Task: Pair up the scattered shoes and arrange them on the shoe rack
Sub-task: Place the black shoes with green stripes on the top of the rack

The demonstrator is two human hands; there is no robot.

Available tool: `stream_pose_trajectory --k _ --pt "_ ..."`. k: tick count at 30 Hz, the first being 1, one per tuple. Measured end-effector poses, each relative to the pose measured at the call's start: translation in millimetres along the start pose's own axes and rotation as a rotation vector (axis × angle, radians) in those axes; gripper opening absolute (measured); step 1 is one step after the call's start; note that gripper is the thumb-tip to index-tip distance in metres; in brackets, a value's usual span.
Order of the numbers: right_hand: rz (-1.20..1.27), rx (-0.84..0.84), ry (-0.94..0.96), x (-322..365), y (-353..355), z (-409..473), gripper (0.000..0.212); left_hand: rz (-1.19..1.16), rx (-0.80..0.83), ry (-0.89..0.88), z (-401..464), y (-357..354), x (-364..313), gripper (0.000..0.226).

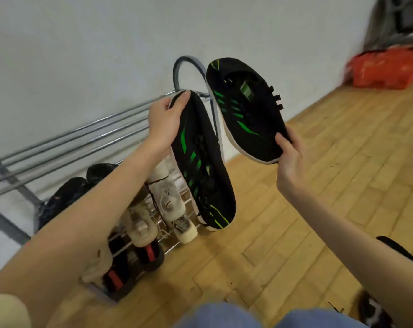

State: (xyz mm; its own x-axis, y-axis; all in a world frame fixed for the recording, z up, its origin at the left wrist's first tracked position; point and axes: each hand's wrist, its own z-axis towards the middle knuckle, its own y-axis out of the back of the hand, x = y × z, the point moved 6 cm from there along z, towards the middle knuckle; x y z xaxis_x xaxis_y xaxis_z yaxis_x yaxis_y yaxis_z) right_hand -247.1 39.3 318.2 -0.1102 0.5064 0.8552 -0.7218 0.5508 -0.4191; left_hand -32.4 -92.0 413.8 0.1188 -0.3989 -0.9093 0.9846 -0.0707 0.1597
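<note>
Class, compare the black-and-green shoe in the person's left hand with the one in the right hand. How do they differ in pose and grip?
The left-hand shoe hangs near the shoe rack; the right-hand shoe is out over the wooden floor.
The left hand grips the upper end of its shoe; the right hand holds its shoe by the lower end.
The left-hand shoe hangs lower than the right-hand shoe.
Shared: black uppers, green stripes, pale soles.

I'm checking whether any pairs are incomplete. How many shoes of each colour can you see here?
Black with green stripes: 2, one in the left hand, one in the right hand
Cream: 3
Black with a red band: 2
Plain black: 2
Total: 9
</note>
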Motion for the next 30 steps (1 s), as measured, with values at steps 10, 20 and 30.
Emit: stream_pose_trajectory --k 10,20,30 --pt "-0.068 0.174 -0.14 -1.0 -113.7 74.4 0.029 -0.023 -0.205 0.187 125.0 82.0 5.0 0.026" --pt "-0.133 0.098 -0.29 -59.7 -163.2 120.7 0.023 -0.041 -0.19 0.351 203.3 95.7 47.9 0.026" --pt "-0.097 0.109 -0.424 -78.5 -185.1 140.3 0.015 0.546 -0.189 0.229 249.4 103.5 63.5 0.041"
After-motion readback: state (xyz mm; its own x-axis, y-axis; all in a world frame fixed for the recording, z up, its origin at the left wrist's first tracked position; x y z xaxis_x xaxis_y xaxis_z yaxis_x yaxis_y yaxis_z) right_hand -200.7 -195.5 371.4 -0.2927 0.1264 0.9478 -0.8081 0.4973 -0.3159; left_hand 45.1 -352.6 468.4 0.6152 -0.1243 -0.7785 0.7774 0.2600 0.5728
